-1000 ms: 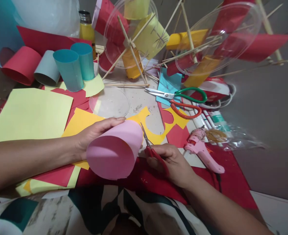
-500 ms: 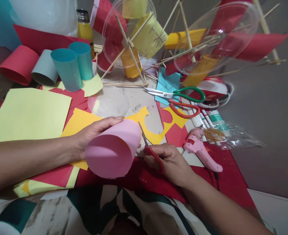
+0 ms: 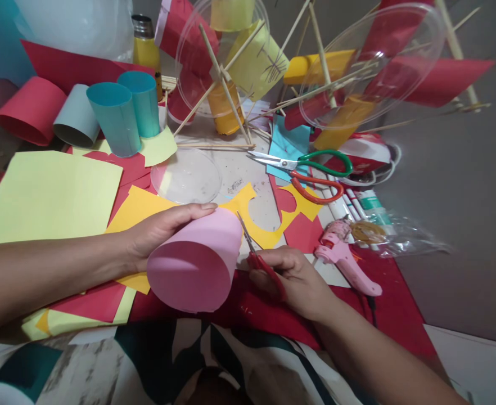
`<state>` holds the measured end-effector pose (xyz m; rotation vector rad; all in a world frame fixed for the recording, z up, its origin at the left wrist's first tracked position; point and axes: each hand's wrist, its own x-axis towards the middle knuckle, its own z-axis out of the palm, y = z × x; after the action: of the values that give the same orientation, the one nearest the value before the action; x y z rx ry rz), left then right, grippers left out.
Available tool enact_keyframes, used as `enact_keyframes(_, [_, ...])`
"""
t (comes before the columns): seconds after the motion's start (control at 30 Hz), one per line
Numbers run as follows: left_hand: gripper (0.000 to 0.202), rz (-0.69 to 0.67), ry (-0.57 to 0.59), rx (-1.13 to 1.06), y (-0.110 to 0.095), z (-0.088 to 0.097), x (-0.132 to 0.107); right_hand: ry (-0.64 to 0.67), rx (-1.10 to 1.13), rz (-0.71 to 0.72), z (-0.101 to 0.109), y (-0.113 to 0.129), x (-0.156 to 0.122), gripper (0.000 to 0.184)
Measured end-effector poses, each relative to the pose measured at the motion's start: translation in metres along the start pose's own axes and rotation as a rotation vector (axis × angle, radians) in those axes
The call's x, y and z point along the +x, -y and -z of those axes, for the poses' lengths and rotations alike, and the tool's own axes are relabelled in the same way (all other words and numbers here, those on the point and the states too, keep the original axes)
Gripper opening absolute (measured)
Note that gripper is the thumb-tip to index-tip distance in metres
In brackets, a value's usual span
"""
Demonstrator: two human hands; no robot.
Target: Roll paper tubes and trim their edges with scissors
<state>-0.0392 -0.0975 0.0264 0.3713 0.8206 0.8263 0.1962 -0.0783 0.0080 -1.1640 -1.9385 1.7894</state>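
My left hand (image 3: 167, 225) grips a pink paper cup (image 3: 214, 239) by its side, its wide open end tilted toward me. Round the red handles of small scissors (image 3: 267, 274) my right hand (image 3: 296, 281) is closed. The scissor blades point up and away, close beside the narrow far end of the cup; whether they touch it I cannot tell. Beyond the cup lies a yellow paper sheet (image 3: 269, 239) with round pieces cut out. Another yellow sheet (image 3: 136, 208) lies partly under my left hand.
Large scissors (image 3: 292, 163) with green and orange handles lie beyond, near a clear plastic disc (image 3: 186, 177). A pink glue gun (image 3: 349, 259) rests at right. Teal paper cups (image 3: 115, 121) stand at back left. A stick frame (image 3: 225, 81) with discs and paper cups rises behind.
The pink cup has tilted slightly, its open end now a little lower. Both hands keep their hold and have barely moved.
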Motion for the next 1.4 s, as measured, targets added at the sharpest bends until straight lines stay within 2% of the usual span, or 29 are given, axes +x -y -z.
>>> enact_keyframes(0.13, [0.018, 0.047, 0.051, -0.052, -0.0009, 0.0009, 0.0000, 0.000, -0.014, 0.027, -0.0003, -0.0008, 0.0001, 0.062])
enact_keyframes(0.3, [0.021, 0.070, 0.040, -0.024, -0.0029, 0.0001, -0.0005, 0.025, 0.000, 0.068, -0.0014, 0.0011, 0.0011, 0.064])
enact_keyframes(0.6, [0.021, -0.009, 0.085, 0.101, -0.0022, 0.0038, 0.0017, 0.065, 0.014, 0.020, -0.0011, 0.0014, 0.0005, 0.061])
enact_keyframes(0.73, [0.024, 0.012, 0.106, 0.106, -0.0030, 0.0043, 0.0018, 0.054, -0.028, 0.042, -0.0006, 0.0006, 0.0008, 0.060])
enact_keyframes(0.97, [0.027, -0.001, 0.062, 0.105, -0.0042, 0.0020, 0.0010, 0.037, -0.030, 0.055, -0.0001, -0.0026, 0.0001, 0.061])
enact_keyframes(1.1, [0.027, -0.079, -0.012, 0.240, -0.0047, 0.0024, 0.0016, 0.066, -0.024, 0.016, 0.0011, -0.0029, -0.0008, 0.059])
enact_keyframes(1.2, [0.025, -0.107, 0.010, 0.326, -0.0060, 0.0013, 0.0014, 0.091, -0.025, 0.003, 0.0018, -0.0009, -0.0003, 0.058])
enact_keyframes(1.4, [0.030, -0.080, 0.019, 0.405, -0.0095, -0.0011, -0.0005, 0.080, -0.036, 0.039, 0.0032, -0.0006, -0.0003, 0.058])
